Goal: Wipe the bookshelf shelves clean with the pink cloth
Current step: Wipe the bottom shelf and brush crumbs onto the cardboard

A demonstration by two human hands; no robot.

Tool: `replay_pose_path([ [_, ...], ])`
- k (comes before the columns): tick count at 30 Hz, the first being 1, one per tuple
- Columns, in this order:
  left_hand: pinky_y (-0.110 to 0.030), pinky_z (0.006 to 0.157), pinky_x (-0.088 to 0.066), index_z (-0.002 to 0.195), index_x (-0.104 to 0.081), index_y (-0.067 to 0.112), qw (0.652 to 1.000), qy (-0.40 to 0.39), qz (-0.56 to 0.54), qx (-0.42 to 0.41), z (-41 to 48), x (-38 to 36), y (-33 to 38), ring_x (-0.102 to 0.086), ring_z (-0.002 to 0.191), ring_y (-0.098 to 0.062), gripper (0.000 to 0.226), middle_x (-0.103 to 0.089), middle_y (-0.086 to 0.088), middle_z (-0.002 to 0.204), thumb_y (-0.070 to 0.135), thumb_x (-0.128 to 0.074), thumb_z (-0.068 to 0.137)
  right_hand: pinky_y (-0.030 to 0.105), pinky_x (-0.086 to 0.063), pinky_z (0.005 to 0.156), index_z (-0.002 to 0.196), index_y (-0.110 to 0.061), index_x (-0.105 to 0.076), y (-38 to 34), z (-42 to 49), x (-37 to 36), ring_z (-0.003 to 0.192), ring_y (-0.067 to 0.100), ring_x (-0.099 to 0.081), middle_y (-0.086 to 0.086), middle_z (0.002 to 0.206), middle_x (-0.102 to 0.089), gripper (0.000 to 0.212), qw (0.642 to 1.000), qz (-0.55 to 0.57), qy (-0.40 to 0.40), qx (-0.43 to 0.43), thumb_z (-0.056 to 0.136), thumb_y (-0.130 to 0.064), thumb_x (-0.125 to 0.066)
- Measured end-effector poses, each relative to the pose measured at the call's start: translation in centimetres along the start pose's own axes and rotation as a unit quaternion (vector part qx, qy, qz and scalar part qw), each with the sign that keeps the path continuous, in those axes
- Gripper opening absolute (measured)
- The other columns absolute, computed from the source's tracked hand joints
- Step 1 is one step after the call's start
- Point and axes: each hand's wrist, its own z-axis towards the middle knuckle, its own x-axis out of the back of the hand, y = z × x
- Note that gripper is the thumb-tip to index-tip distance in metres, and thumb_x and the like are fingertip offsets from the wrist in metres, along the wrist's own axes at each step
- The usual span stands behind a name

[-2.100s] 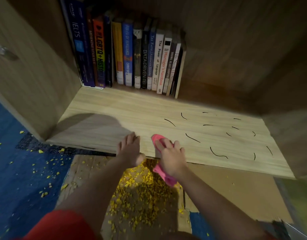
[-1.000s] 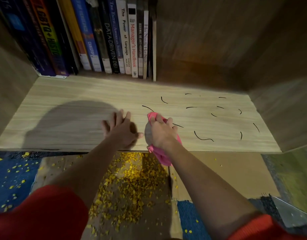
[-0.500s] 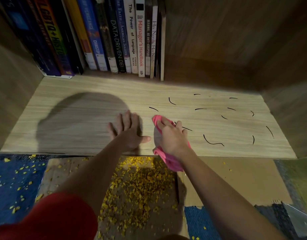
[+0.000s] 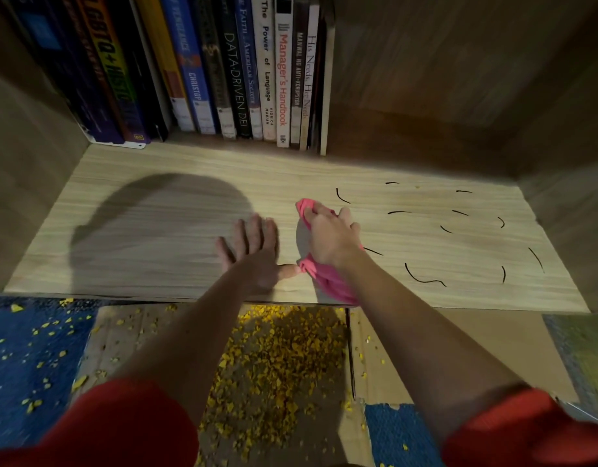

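Observation:
A light wooden shelf board (image 4: 156, 183) fills the middle of the head view. My right hand (image 4: 331, 235) grips the pink cloth (image 4: 327, 281) and presses it on the board near the middle; the cloth's tail hangs over the front edge. Several thin black curved marks (image 4: 422, 279) lie on the board to the right of the cloth. My left hand (image 4: 253, 252) lies flat on the board just left of the cloth, fingers spread, thumb close to the cloth's tail.
A row of upright books (image 4: 223, 69) stands at the back left of the shelf. Wooden side walls (image 4: 24, 146) close in both sides. Below the front edge, cardboard (image 4: 493, 352) and blue carpet (image 4: 27, 365) carry several yellow crumbs (image 4: 280, 362).
My right hand has pushed the cloth further back onto the shelf. A short black mark that lay left of the cloth half a second ago is no longer seen. My left hand has stayed flat.

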Motion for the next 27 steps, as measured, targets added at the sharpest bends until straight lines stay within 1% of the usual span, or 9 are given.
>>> replay_pose_path([
  [3, -0.058, 0.107, 0.015, 0.146, 0.023, 0.019, 1.0, -0.006, -0.005, -0.004, -0.2, 0.1, 0.0, 0.032, 0.136, -0.033, 0.099, 0.036, -0.007, 0.149, 0.067, -0.039, 0.086, 0.051, -0.031, 0.103, 0.143, -0.019, -0.031, -0.1, -0.3, -0.2, 0.124, 0.033, -0.028, -0.003, 0.147, -0.028, 0.077, 1.0, 0.011, 0.002, -0.004, 0.078, -0.021, -0.073],
  [7, -0.057, 0.107, 0.017, 0.145, 0.025, 0.019, 1.0, -0.004, -0.018, -0.002, -0.2, 0.1, -0.1, 0.034, 0.136, -0.03, 0.1, 0.038, -0.006, 0.148, 0.064, -0.042, 0.086, 0.048, -0.03, 0.101, 0.146, -0.023, -0.025, 0.7, -3.1, -1.8, 0.124, 0.032, -0.027, -0.01, 0.152, -0.02, 0.092, 0.999, -0.011, 0.013, 0.028, 0.071, -0.037, -0.077],
  [9, -0.056, 0.107, 0.017, 0.144, 0.026, 0.019, 1.0, -0.004, -0.017, -0.004, -0.2, 0.2, 0.0, 0.034, 0.136, -0.03, 0.101, 0.039, -0.006, 0.148, 0.065, -0.042, 0.086, 0.047, -0.03, 0.1, 0.146, -0.024, -0.027, 0.9, -2.6, -1.4, 0.123, 0.031, -0.027, -0.011, 0.152, -0.021, 0.092, 1.0, -0.009, 0.013, 0.026, 0.07, -0.034, -0.079],
  [14, -0.055, 0.107, 0.018, 0.145, 0.024, 0.019, 1.0, -0.004, -0.025, 0.0, -0.3, 0.2, 0.0, 0.033, 0.136, -0.03, 0.101, 0.036, -0.005, 0.149, 0.066, -0.042, 0.085, 0.048, -0.028, 0.101, 0.145, -0.025, -0.03, 0.1, 0.6, 0.3, 0.124, 0.034, -0.027, -0.005, 0.151, -0.025, 0.08, 1.0, 0.024, 0.012, 0.009, 0.077, -0.022, -0.073],
  [16, -0.055, 0.107, 0.018, 0.145, 0.024, 0.02, 1.0, -0.004, -0.025, 0.002, -0.3, 0.1, 0.1, 0.033, 0.137, -0.029, 0.1, 0.036, -0.004, 0.149, 0.066, -0.041, 0.086, 0.048, -0.028, 0.1, 0.144, -0.025, -0.03, 0.0, 0.2, -0.1, 0.124, 0.035, -0.026, -0.005, 0.151, -0.024, 0.077, 1.0, 0.019, 0.019, 0.016, 0.079, -0.023, -0.072],
  [20, -0.056, 0.108, 0.016, 0.145, 0.025, 0.02, 1.0, -0.008, -0.016, 0.002, -0.3, 0.2, 0.1, 0.032, 0.137, -0.03, 0.102, 0.036, -0.004, 0.149, 0.069, -0.04, 0.083, 0.048, -0.03, 0.099, 0.145, -0.028, -0.025, 0.8, -1.7, -1.5, 0.123, 0.034, -0.027, -0.006, 0.153, -0.021, 0.073, 0.997, -0.037, 0.029, 0.061, 0.084, -0.03, -0.065],
  [22, -0.056, 0.108, 0.016, 0.145, 0.025, 0.019, 1.0, -0.007, -0.022, -0.001, -0.3, 0.2, 0.0, 0.032, 0.137, -0.03, 0.103, 0.037, -0.004, 0.149, 0.069, -0.04, 0.083, 0.047, -0.03, 0.1, 0.145, -0.027, -0.027, 0.9, -0.9, -0.9, 0.122, 0.033, -0.028, -0.007, 0.152, -0.023, 0.079, 0.998, -0.028, 0.026, 0.048, 0.08, -0.032, -0.07],
  [24, -0.055, 0.108, 0.017, 0.144, 0.026, 0.018, 1.0, 0.0, -0.03, -0.004, -0.4, 0.2, 0.0, 0.033, 0.136, -0.029, 0.102, 0.038, -0.003, 0.148, 0.066, -0.041, 0.085, 0.048, -0.029, 0.1, 0.144, -0.024, -0.031, 0.2, 0.5, 0.0, 0.123, 0.033, -0.028, -0.006, 0.15, -0.026, 0.08, 0.999, 0.005, 0.024, 0.027, 0.076, -0.03, -0.074],
  [27, -0.054, 0.108, 0.018, 0.145, 0.026, 0.019, 0.999, 0.005, -0.032, 0.002, -0.5, 0.1, 0.1, 0.033, 0.136, -0.028, 0.101, 0.037, -0.002, 0.149, 0.065, -0.042, 0.086, 0.049, -0.029, 0.101, 0.144, -0.022, -0.03, -0.6, 1.0, 0.1, 0.123, 0.033, -0.028, -0.003, 0.149, -0.029, 0.079, 0.999, 0.005, 0.024, 0.024, 0.077, -0.03, -0.073],
])
